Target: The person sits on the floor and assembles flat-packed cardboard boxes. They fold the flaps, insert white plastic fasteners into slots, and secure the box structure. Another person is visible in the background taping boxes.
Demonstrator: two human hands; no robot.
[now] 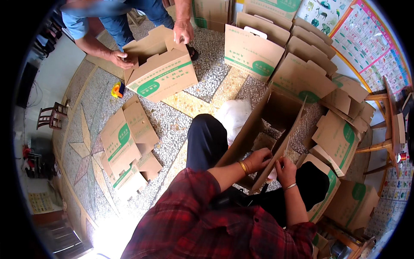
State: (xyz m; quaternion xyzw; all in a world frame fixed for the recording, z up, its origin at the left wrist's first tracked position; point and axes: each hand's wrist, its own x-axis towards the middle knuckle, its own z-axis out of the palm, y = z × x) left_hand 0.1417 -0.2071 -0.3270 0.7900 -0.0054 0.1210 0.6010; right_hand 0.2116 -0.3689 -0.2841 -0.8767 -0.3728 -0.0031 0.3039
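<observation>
An open cardboard box [241, 151] stands between my knees, its long walls upright and its interior showing. My left hand [257, 160], with a gold bracelet at the wrist, reaches inside, its fingers curled against the inner face of the right wall. On the outer side of that wall is my right hand [286, 172], a pale bracelet at its wrist, fingers pinched at the cardboard edge. Both hands meet across this edge, and their fingertips are partly hidden. Something small and pale pink [272, 174] shows just below my right fingers.
Across from me a co-worker's hands [183, 31] hold another open carton [166, 73]. Flattened cartons [116, 142] lie on the floor at left, near a yellow tape roll [117, 90]. Open boxes [254, 52] stand in rows at the back right. A white bag [234, 114] and wooden chair [388, 125] are nearby.
</observation>
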